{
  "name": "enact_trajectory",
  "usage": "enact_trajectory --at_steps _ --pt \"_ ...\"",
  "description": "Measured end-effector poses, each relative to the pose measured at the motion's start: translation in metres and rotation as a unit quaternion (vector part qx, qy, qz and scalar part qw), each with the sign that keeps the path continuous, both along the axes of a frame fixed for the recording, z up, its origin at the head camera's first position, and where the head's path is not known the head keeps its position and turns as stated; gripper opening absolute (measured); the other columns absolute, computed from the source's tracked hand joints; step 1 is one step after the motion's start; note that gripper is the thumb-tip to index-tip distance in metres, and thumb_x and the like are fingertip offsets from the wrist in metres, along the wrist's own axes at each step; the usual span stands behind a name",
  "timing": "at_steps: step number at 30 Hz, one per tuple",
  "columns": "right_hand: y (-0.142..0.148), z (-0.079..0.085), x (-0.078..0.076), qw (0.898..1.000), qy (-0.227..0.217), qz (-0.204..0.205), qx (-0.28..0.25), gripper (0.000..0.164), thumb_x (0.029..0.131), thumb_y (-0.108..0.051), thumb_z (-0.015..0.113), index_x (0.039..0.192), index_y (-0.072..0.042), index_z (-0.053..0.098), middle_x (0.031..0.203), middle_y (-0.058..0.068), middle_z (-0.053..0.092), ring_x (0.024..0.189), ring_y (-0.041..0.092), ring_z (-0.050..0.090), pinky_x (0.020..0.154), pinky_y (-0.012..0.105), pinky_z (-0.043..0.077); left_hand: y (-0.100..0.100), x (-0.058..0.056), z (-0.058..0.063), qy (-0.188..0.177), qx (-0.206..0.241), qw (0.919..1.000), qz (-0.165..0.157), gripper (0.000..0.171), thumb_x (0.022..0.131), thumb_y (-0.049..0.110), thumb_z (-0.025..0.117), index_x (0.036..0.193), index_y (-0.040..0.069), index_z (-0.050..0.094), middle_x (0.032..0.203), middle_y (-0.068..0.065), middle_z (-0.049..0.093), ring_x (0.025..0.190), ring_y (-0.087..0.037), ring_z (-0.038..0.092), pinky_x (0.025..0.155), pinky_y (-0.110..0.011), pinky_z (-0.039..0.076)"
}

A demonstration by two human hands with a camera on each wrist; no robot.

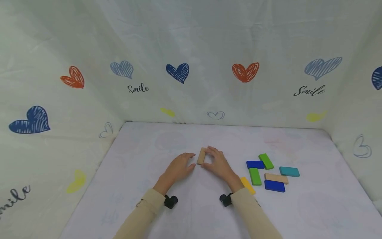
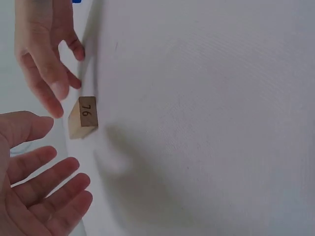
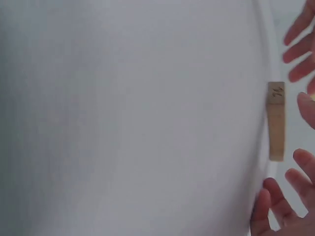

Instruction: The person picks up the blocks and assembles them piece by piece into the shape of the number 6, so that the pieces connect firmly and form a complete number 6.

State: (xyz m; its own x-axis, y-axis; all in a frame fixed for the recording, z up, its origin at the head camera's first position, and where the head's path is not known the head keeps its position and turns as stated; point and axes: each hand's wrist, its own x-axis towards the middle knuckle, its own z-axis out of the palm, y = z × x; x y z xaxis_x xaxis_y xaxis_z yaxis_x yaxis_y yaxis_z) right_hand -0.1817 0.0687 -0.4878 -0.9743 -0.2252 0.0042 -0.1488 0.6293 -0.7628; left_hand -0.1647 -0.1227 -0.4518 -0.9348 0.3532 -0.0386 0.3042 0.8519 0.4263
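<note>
A wooden block (image 1: 201, 156) is flanked on the white tabletop (image 1: 197, 215) by the left hand (image 1: 179, 166) and the right hand (image 1: 220, 165) — both loosely spread, nothing gripped by either — with more blocks (image 1: 276, 178) scattered at right.

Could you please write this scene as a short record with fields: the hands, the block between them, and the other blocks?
centre: wooden block on the table, between the hands
marking: appears to read 76 on one end
left hand: beside the wooden block, not touching it
right hand: at the opposite side, with a gap visible in the wrist views
other blocks: seven, toward the right: two blue blocks, two green blocks, one teal block, one second wooden block, one yellow block
partly hidden: the yellow block, behind the right sleeve
</note>
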Motion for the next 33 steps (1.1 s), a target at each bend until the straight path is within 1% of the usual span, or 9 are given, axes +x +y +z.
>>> enact_trajectory --at_steps 3,7,10,12,18,22,25,28,33 --pt "0.006 0.008 0.004 0.998 -0.024 -0.002 -0.050 0.059 0.080 -0.025 0.073 0.132 -0.006 0.051 0.146 0.010 0.038 0.123 0.031 0.046 0.098 0.047 0.041 0.001 -0.004 -0.003 -0.024 0.040 0.9987 0.021 0.041 0.090 0.022 0.061 0.127 0.006 0.053 0.118 -0.010 0.061 0.106 -0.025 0.058 0.091 -0.041 0.046" --pt "0.019 0.020 0.011 0.993 -0.054 0.005 -0.101 0.064 0.083 -0.031 0.069 0.137 -0.007 0.044 0.145 0.011 0.039 0.125 0.033 0.046 0.096 0.046 0.044 0.007 -0.010 -0.005 -0.056 0.095 0.9926 0.050 0.041 0.087 0.017 0.063 0.125 0.004 0.055 0.115 -0.012 0.062 0.101 -0.025 0.060 0.087 -0.040 0.048" --pt "0.029 0.030 0.017 0.991 -0.063 0.004 -0.119 0.066 0.084 -0.038 0.067 0.139 -0.010 0.041 0.142 0.010 0.043 0.125 0.031 0.047 0.098 0.045 0.043 0.012 -0.015 -0.007 -0.071 0.123 0.9878 0.065 0.041 0.086 0.015 0.064 0.123 0.002 0.056 0.113 -0.013 0.063 0.099 -0.025 0.061 0.085 -0.039 0.049" --pt "0.036 0.037 0.021 0.991 -0.054 0.000 -0.119 0.064 0.085 -0.040 0.065 0.138 -0.011 0.042 0.140 0.012 0.044 0.124 0.030 0.048 0.098 0.045 0.043 0.014 -0.017 -0.009 -0.074 0.134 0.9857 0.070 0.041 0.084 0.014 0.065 0.121 0.001 0.057 0.112 -0.014 0.063 0.097 -0.026 0.061 0.083 -0.039 0.049" --pt "0.067 0.056 0.035 0.996 -0.002 -0.030 -0.081 0.055 0.088 -0.038 0.062 0.131 -0.006 0.048 0.132 0.016 0.051 0.117 0.031 0.051 0.098 0.047 0.042 0.022 -0.028 -0.014 -0.087 0.153 0.9803 0.090 0.043 0.081 0.013 0.067 0.120 0.000 0.058 0.108 -0.013 0.063 0.094 -0.024 0.060 0.080 -0.036 0.049" --pt "0.088 0.063 0.045 0.997 0.006 -0.056 -0.043 0.054 0.090 -0.037 0.059 0.129 -0.002 0.048 0.129 0.018 0.052 0.115 0.032 0.051 0.097 0.047 0.043 0.024 -0.033 -0.017 -0.105 0.178 0.9727 0.106 0.043 0.081 0.012 0.068 0.120 -0.002 0.057 0.105 -0.013 0.062 0.094 -0.023 0.059 0.080 -0.035 0.049" --pt "0.104 0.065 0.053 0.997 0.006 -0.076 -0.013 0.051 0.091 -0.035 0.058 0.129 -0.001 0.048 0.126 0.020 0.053 0.113 0.035 0.053 0.095 0.048 0.044 0.025 -0.036 -0.019 -0.111 0.193 0.9680 0.116 0.041 0.081 0.011 0.068 0.119 -0.002 0.058 0.103 -0.014 0.062 0.093 -0.024 0.059 0.081 -0.035 0.049" --pt "0.117 0.065 0.060 0.996 0.006 -0.087 0.013 0.047 0.092 -0.029 0.058 0.128 0.000 0.049 0.122 0.022 0.055 0.110 0.036 0.054 0.092 0.048 0.046 0.028 -0.039 -0.022 -0.106 0.192 0.9680 0.121 0.039 0.081 0.012 0.068 0.116 -0.002 0.059 0.098 -0.013 0.062 0.089 -0.022 0.058 0.079 -0.034 0.048" --pt "0.136 0.059 0.068 0.995 0.000 -0.089 0.046 0.045 0.090 -0.020 0.060 0.128 0.003 0.049 0.121 0.024 0.055 0.106 0.036 0.055 0.087 0.047 0.049 0.032 -0.043 -0.024 -0.104 0.190 0.9664 0.137 0.037 0.079 0.019 0.071 0.111 0.001 0.062 0.091 -0.010 0.062 0.082 -0.018 0.055 0.074 -0.030 0.046"
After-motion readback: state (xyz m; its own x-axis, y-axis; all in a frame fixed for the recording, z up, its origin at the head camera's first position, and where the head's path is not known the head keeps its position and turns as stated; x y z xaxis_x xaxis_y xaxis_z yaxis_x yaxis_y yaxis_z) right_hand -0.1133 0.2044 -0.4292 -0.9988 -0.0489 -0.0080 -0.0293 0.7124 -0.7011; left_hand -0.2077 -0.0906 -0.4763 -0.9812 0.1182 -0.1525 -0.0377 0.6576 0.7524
